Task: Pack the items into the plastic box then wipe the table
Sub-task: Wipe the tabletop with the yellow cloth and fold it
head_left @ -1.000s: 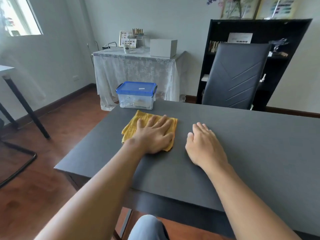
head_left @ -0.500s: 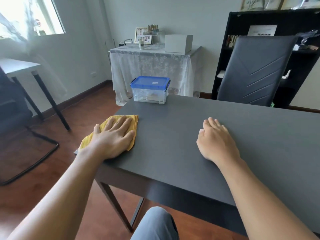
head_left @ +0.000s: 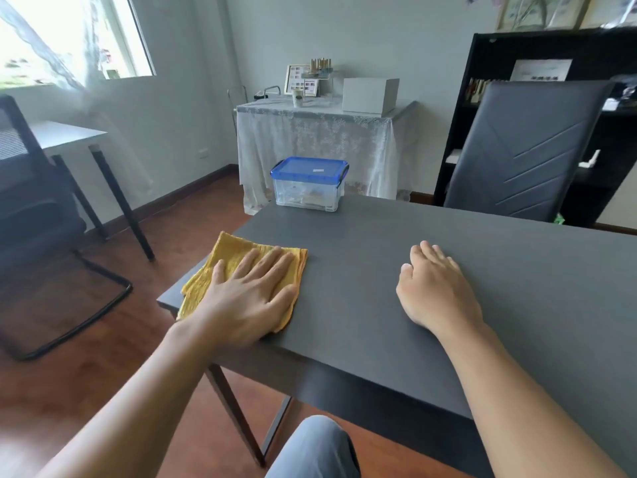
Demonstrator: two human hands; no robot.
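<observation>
Yellow cloth (head_left: pixel 241 270): soft, limp, near bench (head_left: pixel 379 288) corner; I press it flat, left hand (head_left: pixel 248 298) fingers spread; right hand (head_left: pixel 437 291) open, resting.

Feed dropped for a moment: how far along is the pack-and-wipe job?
Packing looks done: the plastic box stands lidded at the table's far edge. Wiping is in hand: the left hand presses the yellow cloth flat at the near left corner; the right hand rests flat. The rest of the tabletop may remain.
</observation>
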